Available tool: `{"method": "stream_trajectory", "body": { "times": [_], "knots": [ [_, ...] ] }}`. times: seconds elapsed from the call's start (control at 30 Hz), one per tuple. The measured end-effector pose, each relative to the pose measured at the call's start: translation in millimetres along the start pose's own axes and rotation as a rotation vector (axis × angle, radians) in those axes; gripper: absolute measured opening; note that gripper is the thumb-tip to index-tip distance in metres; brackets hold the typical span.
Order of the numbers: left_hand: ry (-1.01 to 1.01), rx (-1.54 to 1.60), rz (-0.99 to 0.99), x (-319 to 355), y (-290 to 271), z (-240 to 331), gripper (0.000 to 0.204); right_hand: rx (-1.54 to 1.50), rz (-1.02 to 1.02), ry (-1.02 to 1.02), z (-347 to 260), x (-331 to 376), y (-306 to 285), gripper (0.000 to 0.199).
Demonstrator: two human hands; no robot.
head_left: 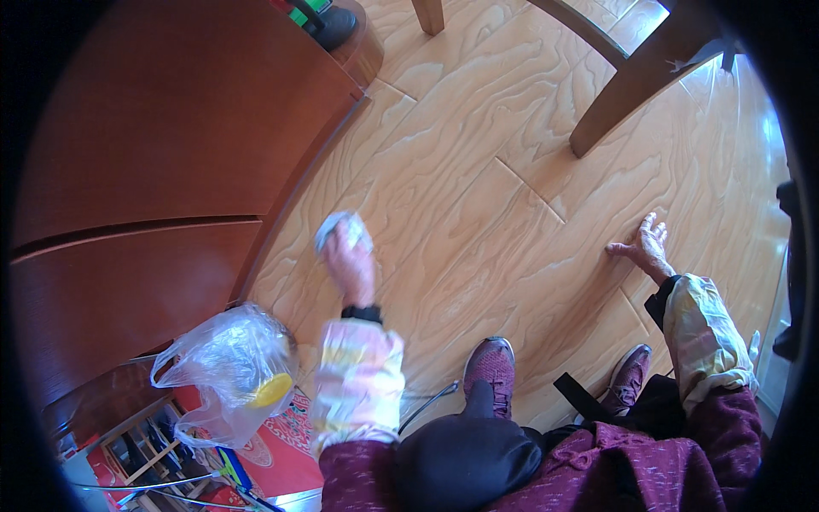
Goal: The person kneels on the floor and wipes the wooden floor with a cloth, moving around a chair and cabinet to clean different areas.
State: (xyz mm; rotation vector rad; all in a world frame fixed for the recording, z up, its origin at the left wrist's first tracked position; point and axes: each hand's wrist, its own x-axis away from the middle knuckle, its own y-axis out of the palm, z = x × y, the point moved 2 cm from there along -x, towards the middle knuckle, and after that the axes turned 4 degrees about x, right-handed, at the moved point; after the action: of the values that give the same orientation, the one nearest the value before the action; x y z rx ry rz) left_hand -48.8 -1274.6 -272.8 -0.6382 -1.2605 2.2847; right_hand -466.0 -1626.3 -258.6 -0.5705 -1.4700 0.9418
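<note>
My left hand [350, 266] is closed on a small whitish-blue wad [328, 229], slightly blurred; whether it is cloth, paper or plastic cannot be made out. It is over the wood-patterned floor [461, 230], near the base of the reddish-brown cabinet. Off to the right, my right hand [646, 249] has its fingers spread and nothing in it. Patterned pale sleeve covers [358, 375] are on both forearms.
A clear plastic bag [230, 358] with something yellow inside stands by the cabinet [162, 145]. Below it lie red printed items [277, 444] and a rack-like wooden thing [145, 448]. A wooden furniture leg [627, 98] comes down at upper right. My shoes [490, 371] are at the bottom.
</note>
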Motion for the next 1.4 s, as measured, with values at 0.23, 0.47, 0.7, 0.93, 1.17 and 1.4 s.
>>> {"method": "stream_trajectory", "body": {
  "times": [0.23,0.47,0.7,0.93,1.17,1.4],
  "knots": [
    [0.148,-0.104,-0.103,-58.3,48.0,61.1,0.039,0.018,0.007,-0.024,3.3,-0.6,0.2,0.135],
    [-0.087,-0.158,0.035,27.0,-38.5,-83.9,0.038,0.017,-0.004,-0.020,1.3,-0.6,0.7,0.135],
    [-0.721,-0.370,-0.108,85.2,-87.2,-153.3,0.036,-0.001,-0.007,-0.025,0.0,1.7,1.8,0.137],
    [-0.056,0.149,-0.182,-27.3,30.6,33.6,0.052,-0.053,-0.018,0.025,-4.0,7.8,-5.8,0.140],
    [0.497,-0.034,-0.354,4.9,72.6,158.9,0.061,-0.060,-0.022,0.015,-5.6,9.0,-7.5,0.142],
    [0.300,0.171,-0.532,77.8,-3.3,99.0,0.061,-0.058,-0.005,0.011,-4.4,5.6,-5.5,0.141]
  ]
}}
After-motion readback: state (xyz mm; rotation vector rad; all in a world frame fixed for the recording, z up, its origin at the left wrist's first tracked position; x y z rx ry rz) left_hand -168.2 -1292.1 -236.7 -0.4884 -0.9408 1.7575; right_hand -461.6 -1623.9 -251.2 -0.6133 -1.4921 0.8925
